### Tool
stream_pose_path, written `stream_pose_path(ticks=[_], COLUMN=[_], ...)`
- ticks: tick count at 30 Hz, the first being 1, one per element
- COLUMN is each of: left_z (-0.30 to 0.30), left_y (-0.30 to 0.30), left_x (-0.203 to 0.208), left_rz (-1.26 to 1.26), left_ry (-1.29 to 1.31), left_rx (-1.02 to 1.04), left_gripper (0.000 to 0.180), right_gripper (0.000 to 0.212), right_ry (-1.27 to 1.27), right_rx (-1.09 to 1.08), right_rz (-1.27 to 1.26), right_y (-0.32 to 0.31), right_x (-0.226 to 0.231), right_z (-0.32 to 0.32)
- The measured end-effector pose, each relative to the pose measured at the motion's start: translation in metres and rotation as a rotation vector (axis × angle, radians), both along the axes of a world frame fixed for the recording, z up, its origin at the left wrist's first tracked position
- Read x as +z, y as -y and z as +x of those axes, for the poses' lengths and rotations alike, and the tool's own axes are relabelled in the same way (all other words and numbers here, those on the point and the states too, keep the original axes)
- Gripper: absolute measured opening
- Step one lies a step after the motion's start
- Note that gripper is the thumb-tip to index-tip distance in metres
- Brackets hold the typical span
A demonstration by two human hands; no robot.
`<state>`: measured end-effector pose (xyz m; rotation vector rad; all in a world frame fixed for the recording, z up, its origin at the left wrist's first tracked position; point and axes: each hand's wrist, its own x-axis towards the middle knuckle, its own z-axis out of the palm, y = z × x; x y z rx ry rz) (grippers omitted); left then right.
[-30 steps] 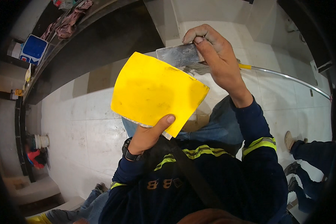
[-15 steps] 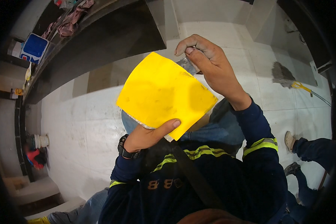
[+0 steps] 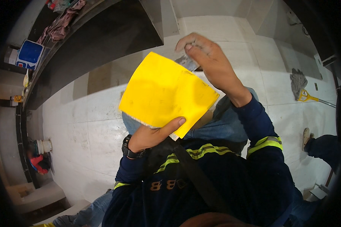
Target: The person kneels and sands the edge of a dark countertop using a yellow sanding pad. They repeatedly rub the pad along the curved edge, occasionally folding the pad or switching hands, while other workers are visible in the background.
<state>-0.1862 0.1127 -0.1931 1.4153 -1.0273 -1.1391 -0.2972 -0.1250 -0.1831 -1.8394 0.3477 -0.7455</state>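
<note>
So there's a yellow sheet [image 3: 166,94] held up in front of the person's chest, tilted, above their knees. The left hand [image 3: 151,135] grips its lower edge, thumb lying across the front. The right hand [image 3: 208,62] is closed around a small grey metal blade [image 3: 186,62] right at the sheet's top edge; can't tell if the blade touches it. Below is a white tiled floor [image 3: 87,125]. A mop [image 3: 301,85] lies off to the right, and a blue box [image 3: 29,54] sits on the dark ledge at upper left.
</note>
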Motion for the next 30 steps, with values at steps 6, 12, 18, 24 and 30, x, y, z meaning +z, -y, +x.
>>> stream_pose_path(ticks=[6, 12, 18, 24, 30], left_z=[-0.02, 0.007, 0.013, 0.015, 0.076], left_y=[0.003, 0.005, 0.007, -0.003, -0.013], left_x=[-0.009, 0.002, 0.001, 0.006, 0.029], left_rz=[-0.094, -0.049, -0.116, -0.182, -0.417], left_ry=[0.463, 0.022, 0.008, 0.136, 0.858], left_rx=[-0.183, 0.087, 0.141, 0.182, 0.428], left_gripper=[0.054, 0.047, 0.045, 0.038, 0.037], right_gripper=[0.029, 0.023, 0.025, 0.024, 0.032], right_ry=[0.224, 0.325, 0.394, 0.392, 0.314], right_rx=[-0.378, -0.25, -0.176, -0.171, -0.296], right_rz=[0.056, 0.141, -0.009, 0.043, 0.261], right_y=[0.02, 0.011, 0.003, 0.013, 0.023], right_x=[0.014, 0.012, 0.01, 0.006, 0.001], right_z=[-0.008, -0.026, -0.03, -0.034, -0.025])
